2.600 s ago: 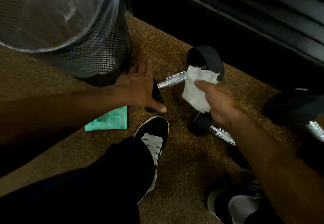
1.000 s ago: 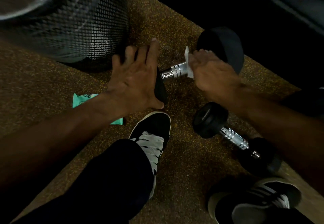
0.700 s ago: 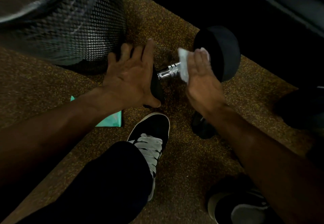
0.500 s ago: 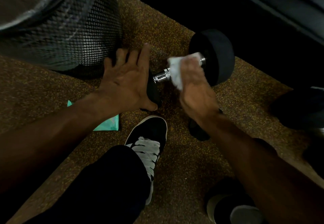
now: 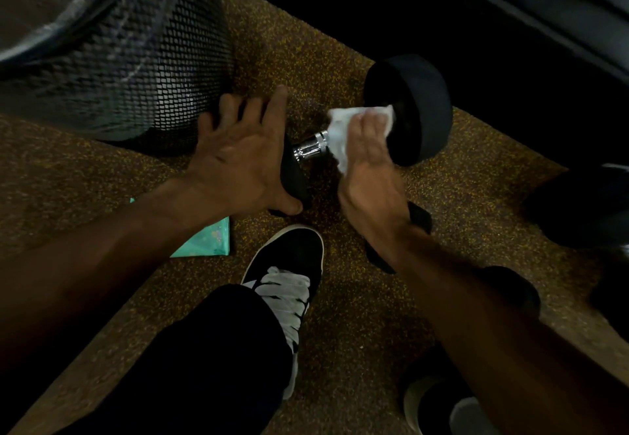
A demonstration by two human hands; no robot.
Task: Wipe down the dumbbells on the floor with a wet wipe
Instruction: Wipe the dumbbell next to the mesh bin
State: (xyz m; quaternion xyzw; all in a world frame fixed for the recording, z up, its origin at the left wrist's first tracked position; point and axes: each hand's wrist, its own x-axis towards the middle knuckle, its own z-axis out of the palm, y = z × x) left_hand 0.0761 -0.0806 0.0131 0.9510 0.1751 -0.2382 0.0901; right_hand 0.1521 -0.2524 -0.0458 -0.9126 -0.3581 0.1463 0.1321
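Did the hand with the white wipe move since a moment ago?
Yes. The right hand and wipe slid along the chrome handle from beside the far black weight toward the left hand.

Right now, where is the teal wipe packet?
In the head view, the teal wipe packet lies flat on the speckled floor at left centre, partly hidden under the left forearm, below the mesh bin and left of the black shoe.

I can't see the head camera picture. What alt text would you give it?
Seen from above, a person's right hand presses a white wet wipe around the chrome handle of a black dumbbell on a speckled floor, while the left hand lies flat on its other end. A mesh bin stands nearby.
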